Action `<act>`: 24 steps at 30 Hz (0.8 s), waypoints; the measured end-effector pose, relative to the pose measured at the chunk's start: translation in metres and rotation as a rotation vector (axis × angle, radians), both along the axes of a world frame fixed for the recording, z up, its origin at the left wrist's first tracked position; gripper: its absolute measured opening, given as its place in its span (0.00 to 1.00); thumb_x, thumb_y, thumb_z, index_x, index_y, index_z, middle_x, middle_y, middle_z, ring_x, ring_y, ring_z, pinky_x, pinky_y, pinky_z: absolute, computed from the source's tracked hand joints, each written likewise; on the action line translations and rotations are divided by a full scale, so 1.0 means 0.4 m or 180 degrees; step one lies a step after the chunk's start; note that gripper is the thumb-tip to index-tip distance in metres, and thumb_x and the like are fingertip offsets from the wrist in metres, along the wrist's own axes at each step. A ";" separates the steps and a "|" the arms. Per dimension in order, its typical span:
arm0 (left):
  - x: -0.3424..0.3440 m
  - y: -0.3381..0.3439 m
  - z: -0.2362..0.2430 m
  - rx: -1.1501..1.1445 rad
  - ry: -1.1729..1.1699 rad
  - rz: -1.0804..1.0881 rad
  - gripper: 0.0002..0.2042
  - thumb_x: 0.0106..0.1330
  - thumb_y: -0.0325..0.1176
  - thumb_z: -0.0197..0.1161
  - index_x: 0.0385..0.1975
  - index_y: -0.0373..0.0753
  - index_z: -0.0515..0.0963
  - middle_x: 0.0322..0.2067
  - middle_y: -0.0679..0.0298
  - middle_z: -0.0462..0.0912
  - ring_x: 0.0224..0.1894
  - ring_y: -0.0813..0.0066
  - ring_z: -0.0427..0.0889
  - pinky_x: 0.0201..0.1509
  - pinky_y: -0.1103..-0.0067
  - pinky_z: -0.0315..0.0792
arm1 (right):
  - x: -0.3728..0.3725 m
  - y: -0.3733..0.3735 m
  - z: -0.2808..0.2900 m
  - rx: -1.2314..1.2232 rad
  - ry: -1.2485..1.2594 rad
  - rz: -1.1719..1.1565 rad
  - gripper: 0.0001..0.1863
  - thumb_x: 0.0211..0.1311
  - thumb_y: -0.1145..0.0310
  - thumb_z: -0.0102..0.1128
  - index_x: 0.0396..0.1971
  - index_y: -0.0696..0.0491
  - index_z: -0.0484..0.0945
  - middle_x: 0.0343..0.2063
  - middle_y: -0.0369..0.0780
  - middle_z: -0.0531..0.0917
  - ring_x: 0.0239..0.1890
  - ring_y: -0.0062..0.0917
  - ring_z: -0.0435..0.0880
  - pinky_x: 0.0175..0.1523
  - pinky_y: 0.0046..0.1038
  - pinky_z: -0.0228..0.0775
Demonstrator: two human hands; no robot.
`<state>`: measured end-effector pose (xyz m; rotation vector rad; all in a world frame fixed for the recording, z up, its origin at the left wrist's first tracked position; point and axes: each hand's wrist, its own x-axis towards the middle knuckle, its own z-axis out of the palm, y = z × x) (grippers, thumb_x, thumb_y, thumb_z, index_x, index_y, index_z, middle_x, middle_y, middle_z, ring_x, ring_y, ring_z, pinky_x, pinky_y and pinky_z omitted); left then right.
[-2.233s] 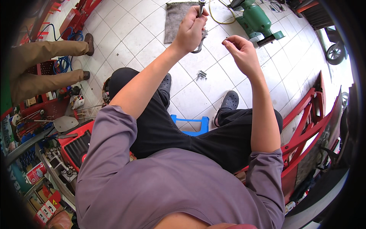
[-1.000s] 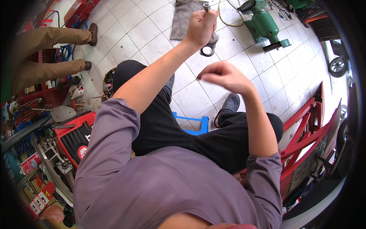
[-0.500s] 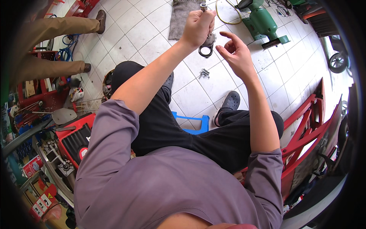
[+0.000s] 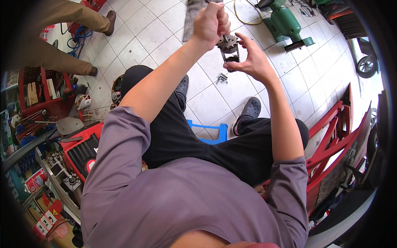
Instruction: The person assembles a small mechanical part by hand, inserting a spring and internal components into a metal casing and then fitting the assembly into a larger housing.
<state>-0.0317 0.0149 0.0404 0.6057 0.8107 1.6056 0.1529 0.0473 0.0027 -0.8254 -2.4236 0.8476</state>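
My left hand [image 4: 211, 25] is up at the top middle, a fist round the upper shaft of a dark metal assembly. Below the fist, the assembly shows a toothed metal wheel [image 4: 227, 43] and an open, frame-like lower end [image 4: 230, 57]. What the fist covers cannot be made out. My right hand [image 4: 255, 62] spans the assembly from its right side, thumb at the bottom end and fingertips by the toothed wheel. Several small bolts [image 4: 222, 77] lie on the floor tiles beneath.
A green machine [image 4: 285, 25] stands far right near a yellow hose [image 4: 248, 20]. A grey mat [image 4: 191, 20] lies beyond my left hand. A blue stool [image 4: 222, 133] is between my legs. A red metal frame [image 4: 331, 136] is at right; another person's legs [image 4: 70, 58] are at left.
My right hand has moved in from beside the assembly and taken its lower end. The assembly has turned, showing its toothed wheel; my left fist has shifted slightly left.
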 end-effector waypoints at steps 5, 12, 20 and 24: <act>-0.035 0.010 -0.024 -0.0270 -0.0750 -0.0081 0.20 0.67 0.40 0.48 0.14 0.48 0.50 0.13 0.73 0.49 0.17 0.80 0.49 0.24 0.77 0.52 | -0.004 0.000 0.036 -0.2245 -0.0431 0.0513 0.30 0.40 0.49 0.78 0.34 0.57 0.76 0.25 0.34 0.75 0.30 0.21 0.72 0.37 0.24 0.67; -0.053 0.035 -0.067 -0.0810 -0.1072 0.0211 0.19 0.67 0.46 0.49 0.14 0.52 0.55 0.12 0.74 0.50 0.12 0.78 0.50 0.17 0.78 0.50 | -0.011 -0.004 0.006 -0.2402 -0.0263 0.0435 0.29 0.42 0.50 0.77 0.36 0.57 0.76 0.26 0.35 0.76 0.29 0.19 0.73 0.34 0.23 0.68; -0.002 0.005 -0.021 0.0160 0.0870 0.0562 0.21 0.68 0.39 0.51 0.12 0.44 0.55 0.12 0.71 0.56 0.16 0.80 0.56 0.21 0.78 0.54 | -0.004 -0.031 0.028 -0.0860 0.0759 -0.0448 0.29 0.54 0.56 0.71 0.51 0.58 0.77 0.34 0.43 0.85 0.37 0.27 0.85 0.45 0.28 0.74; -0.004 0.007 -0.034 0.0256 0.0990 0.0569 0.21 0.68 0.39 0.51 0.12 0.44 0.56 0.11 0.71 0.57 0.15 0.79 0.57 0.22 0.78 0.55 | -0.021 -0.048 0.037 -0.1193 0.0717 -0.0498 0.23 0.57 0.61 0.69 0.50 0.55 0.79 0.33 0.42 0.87 0.38 0.25 0.86 0.44 0.27 0.74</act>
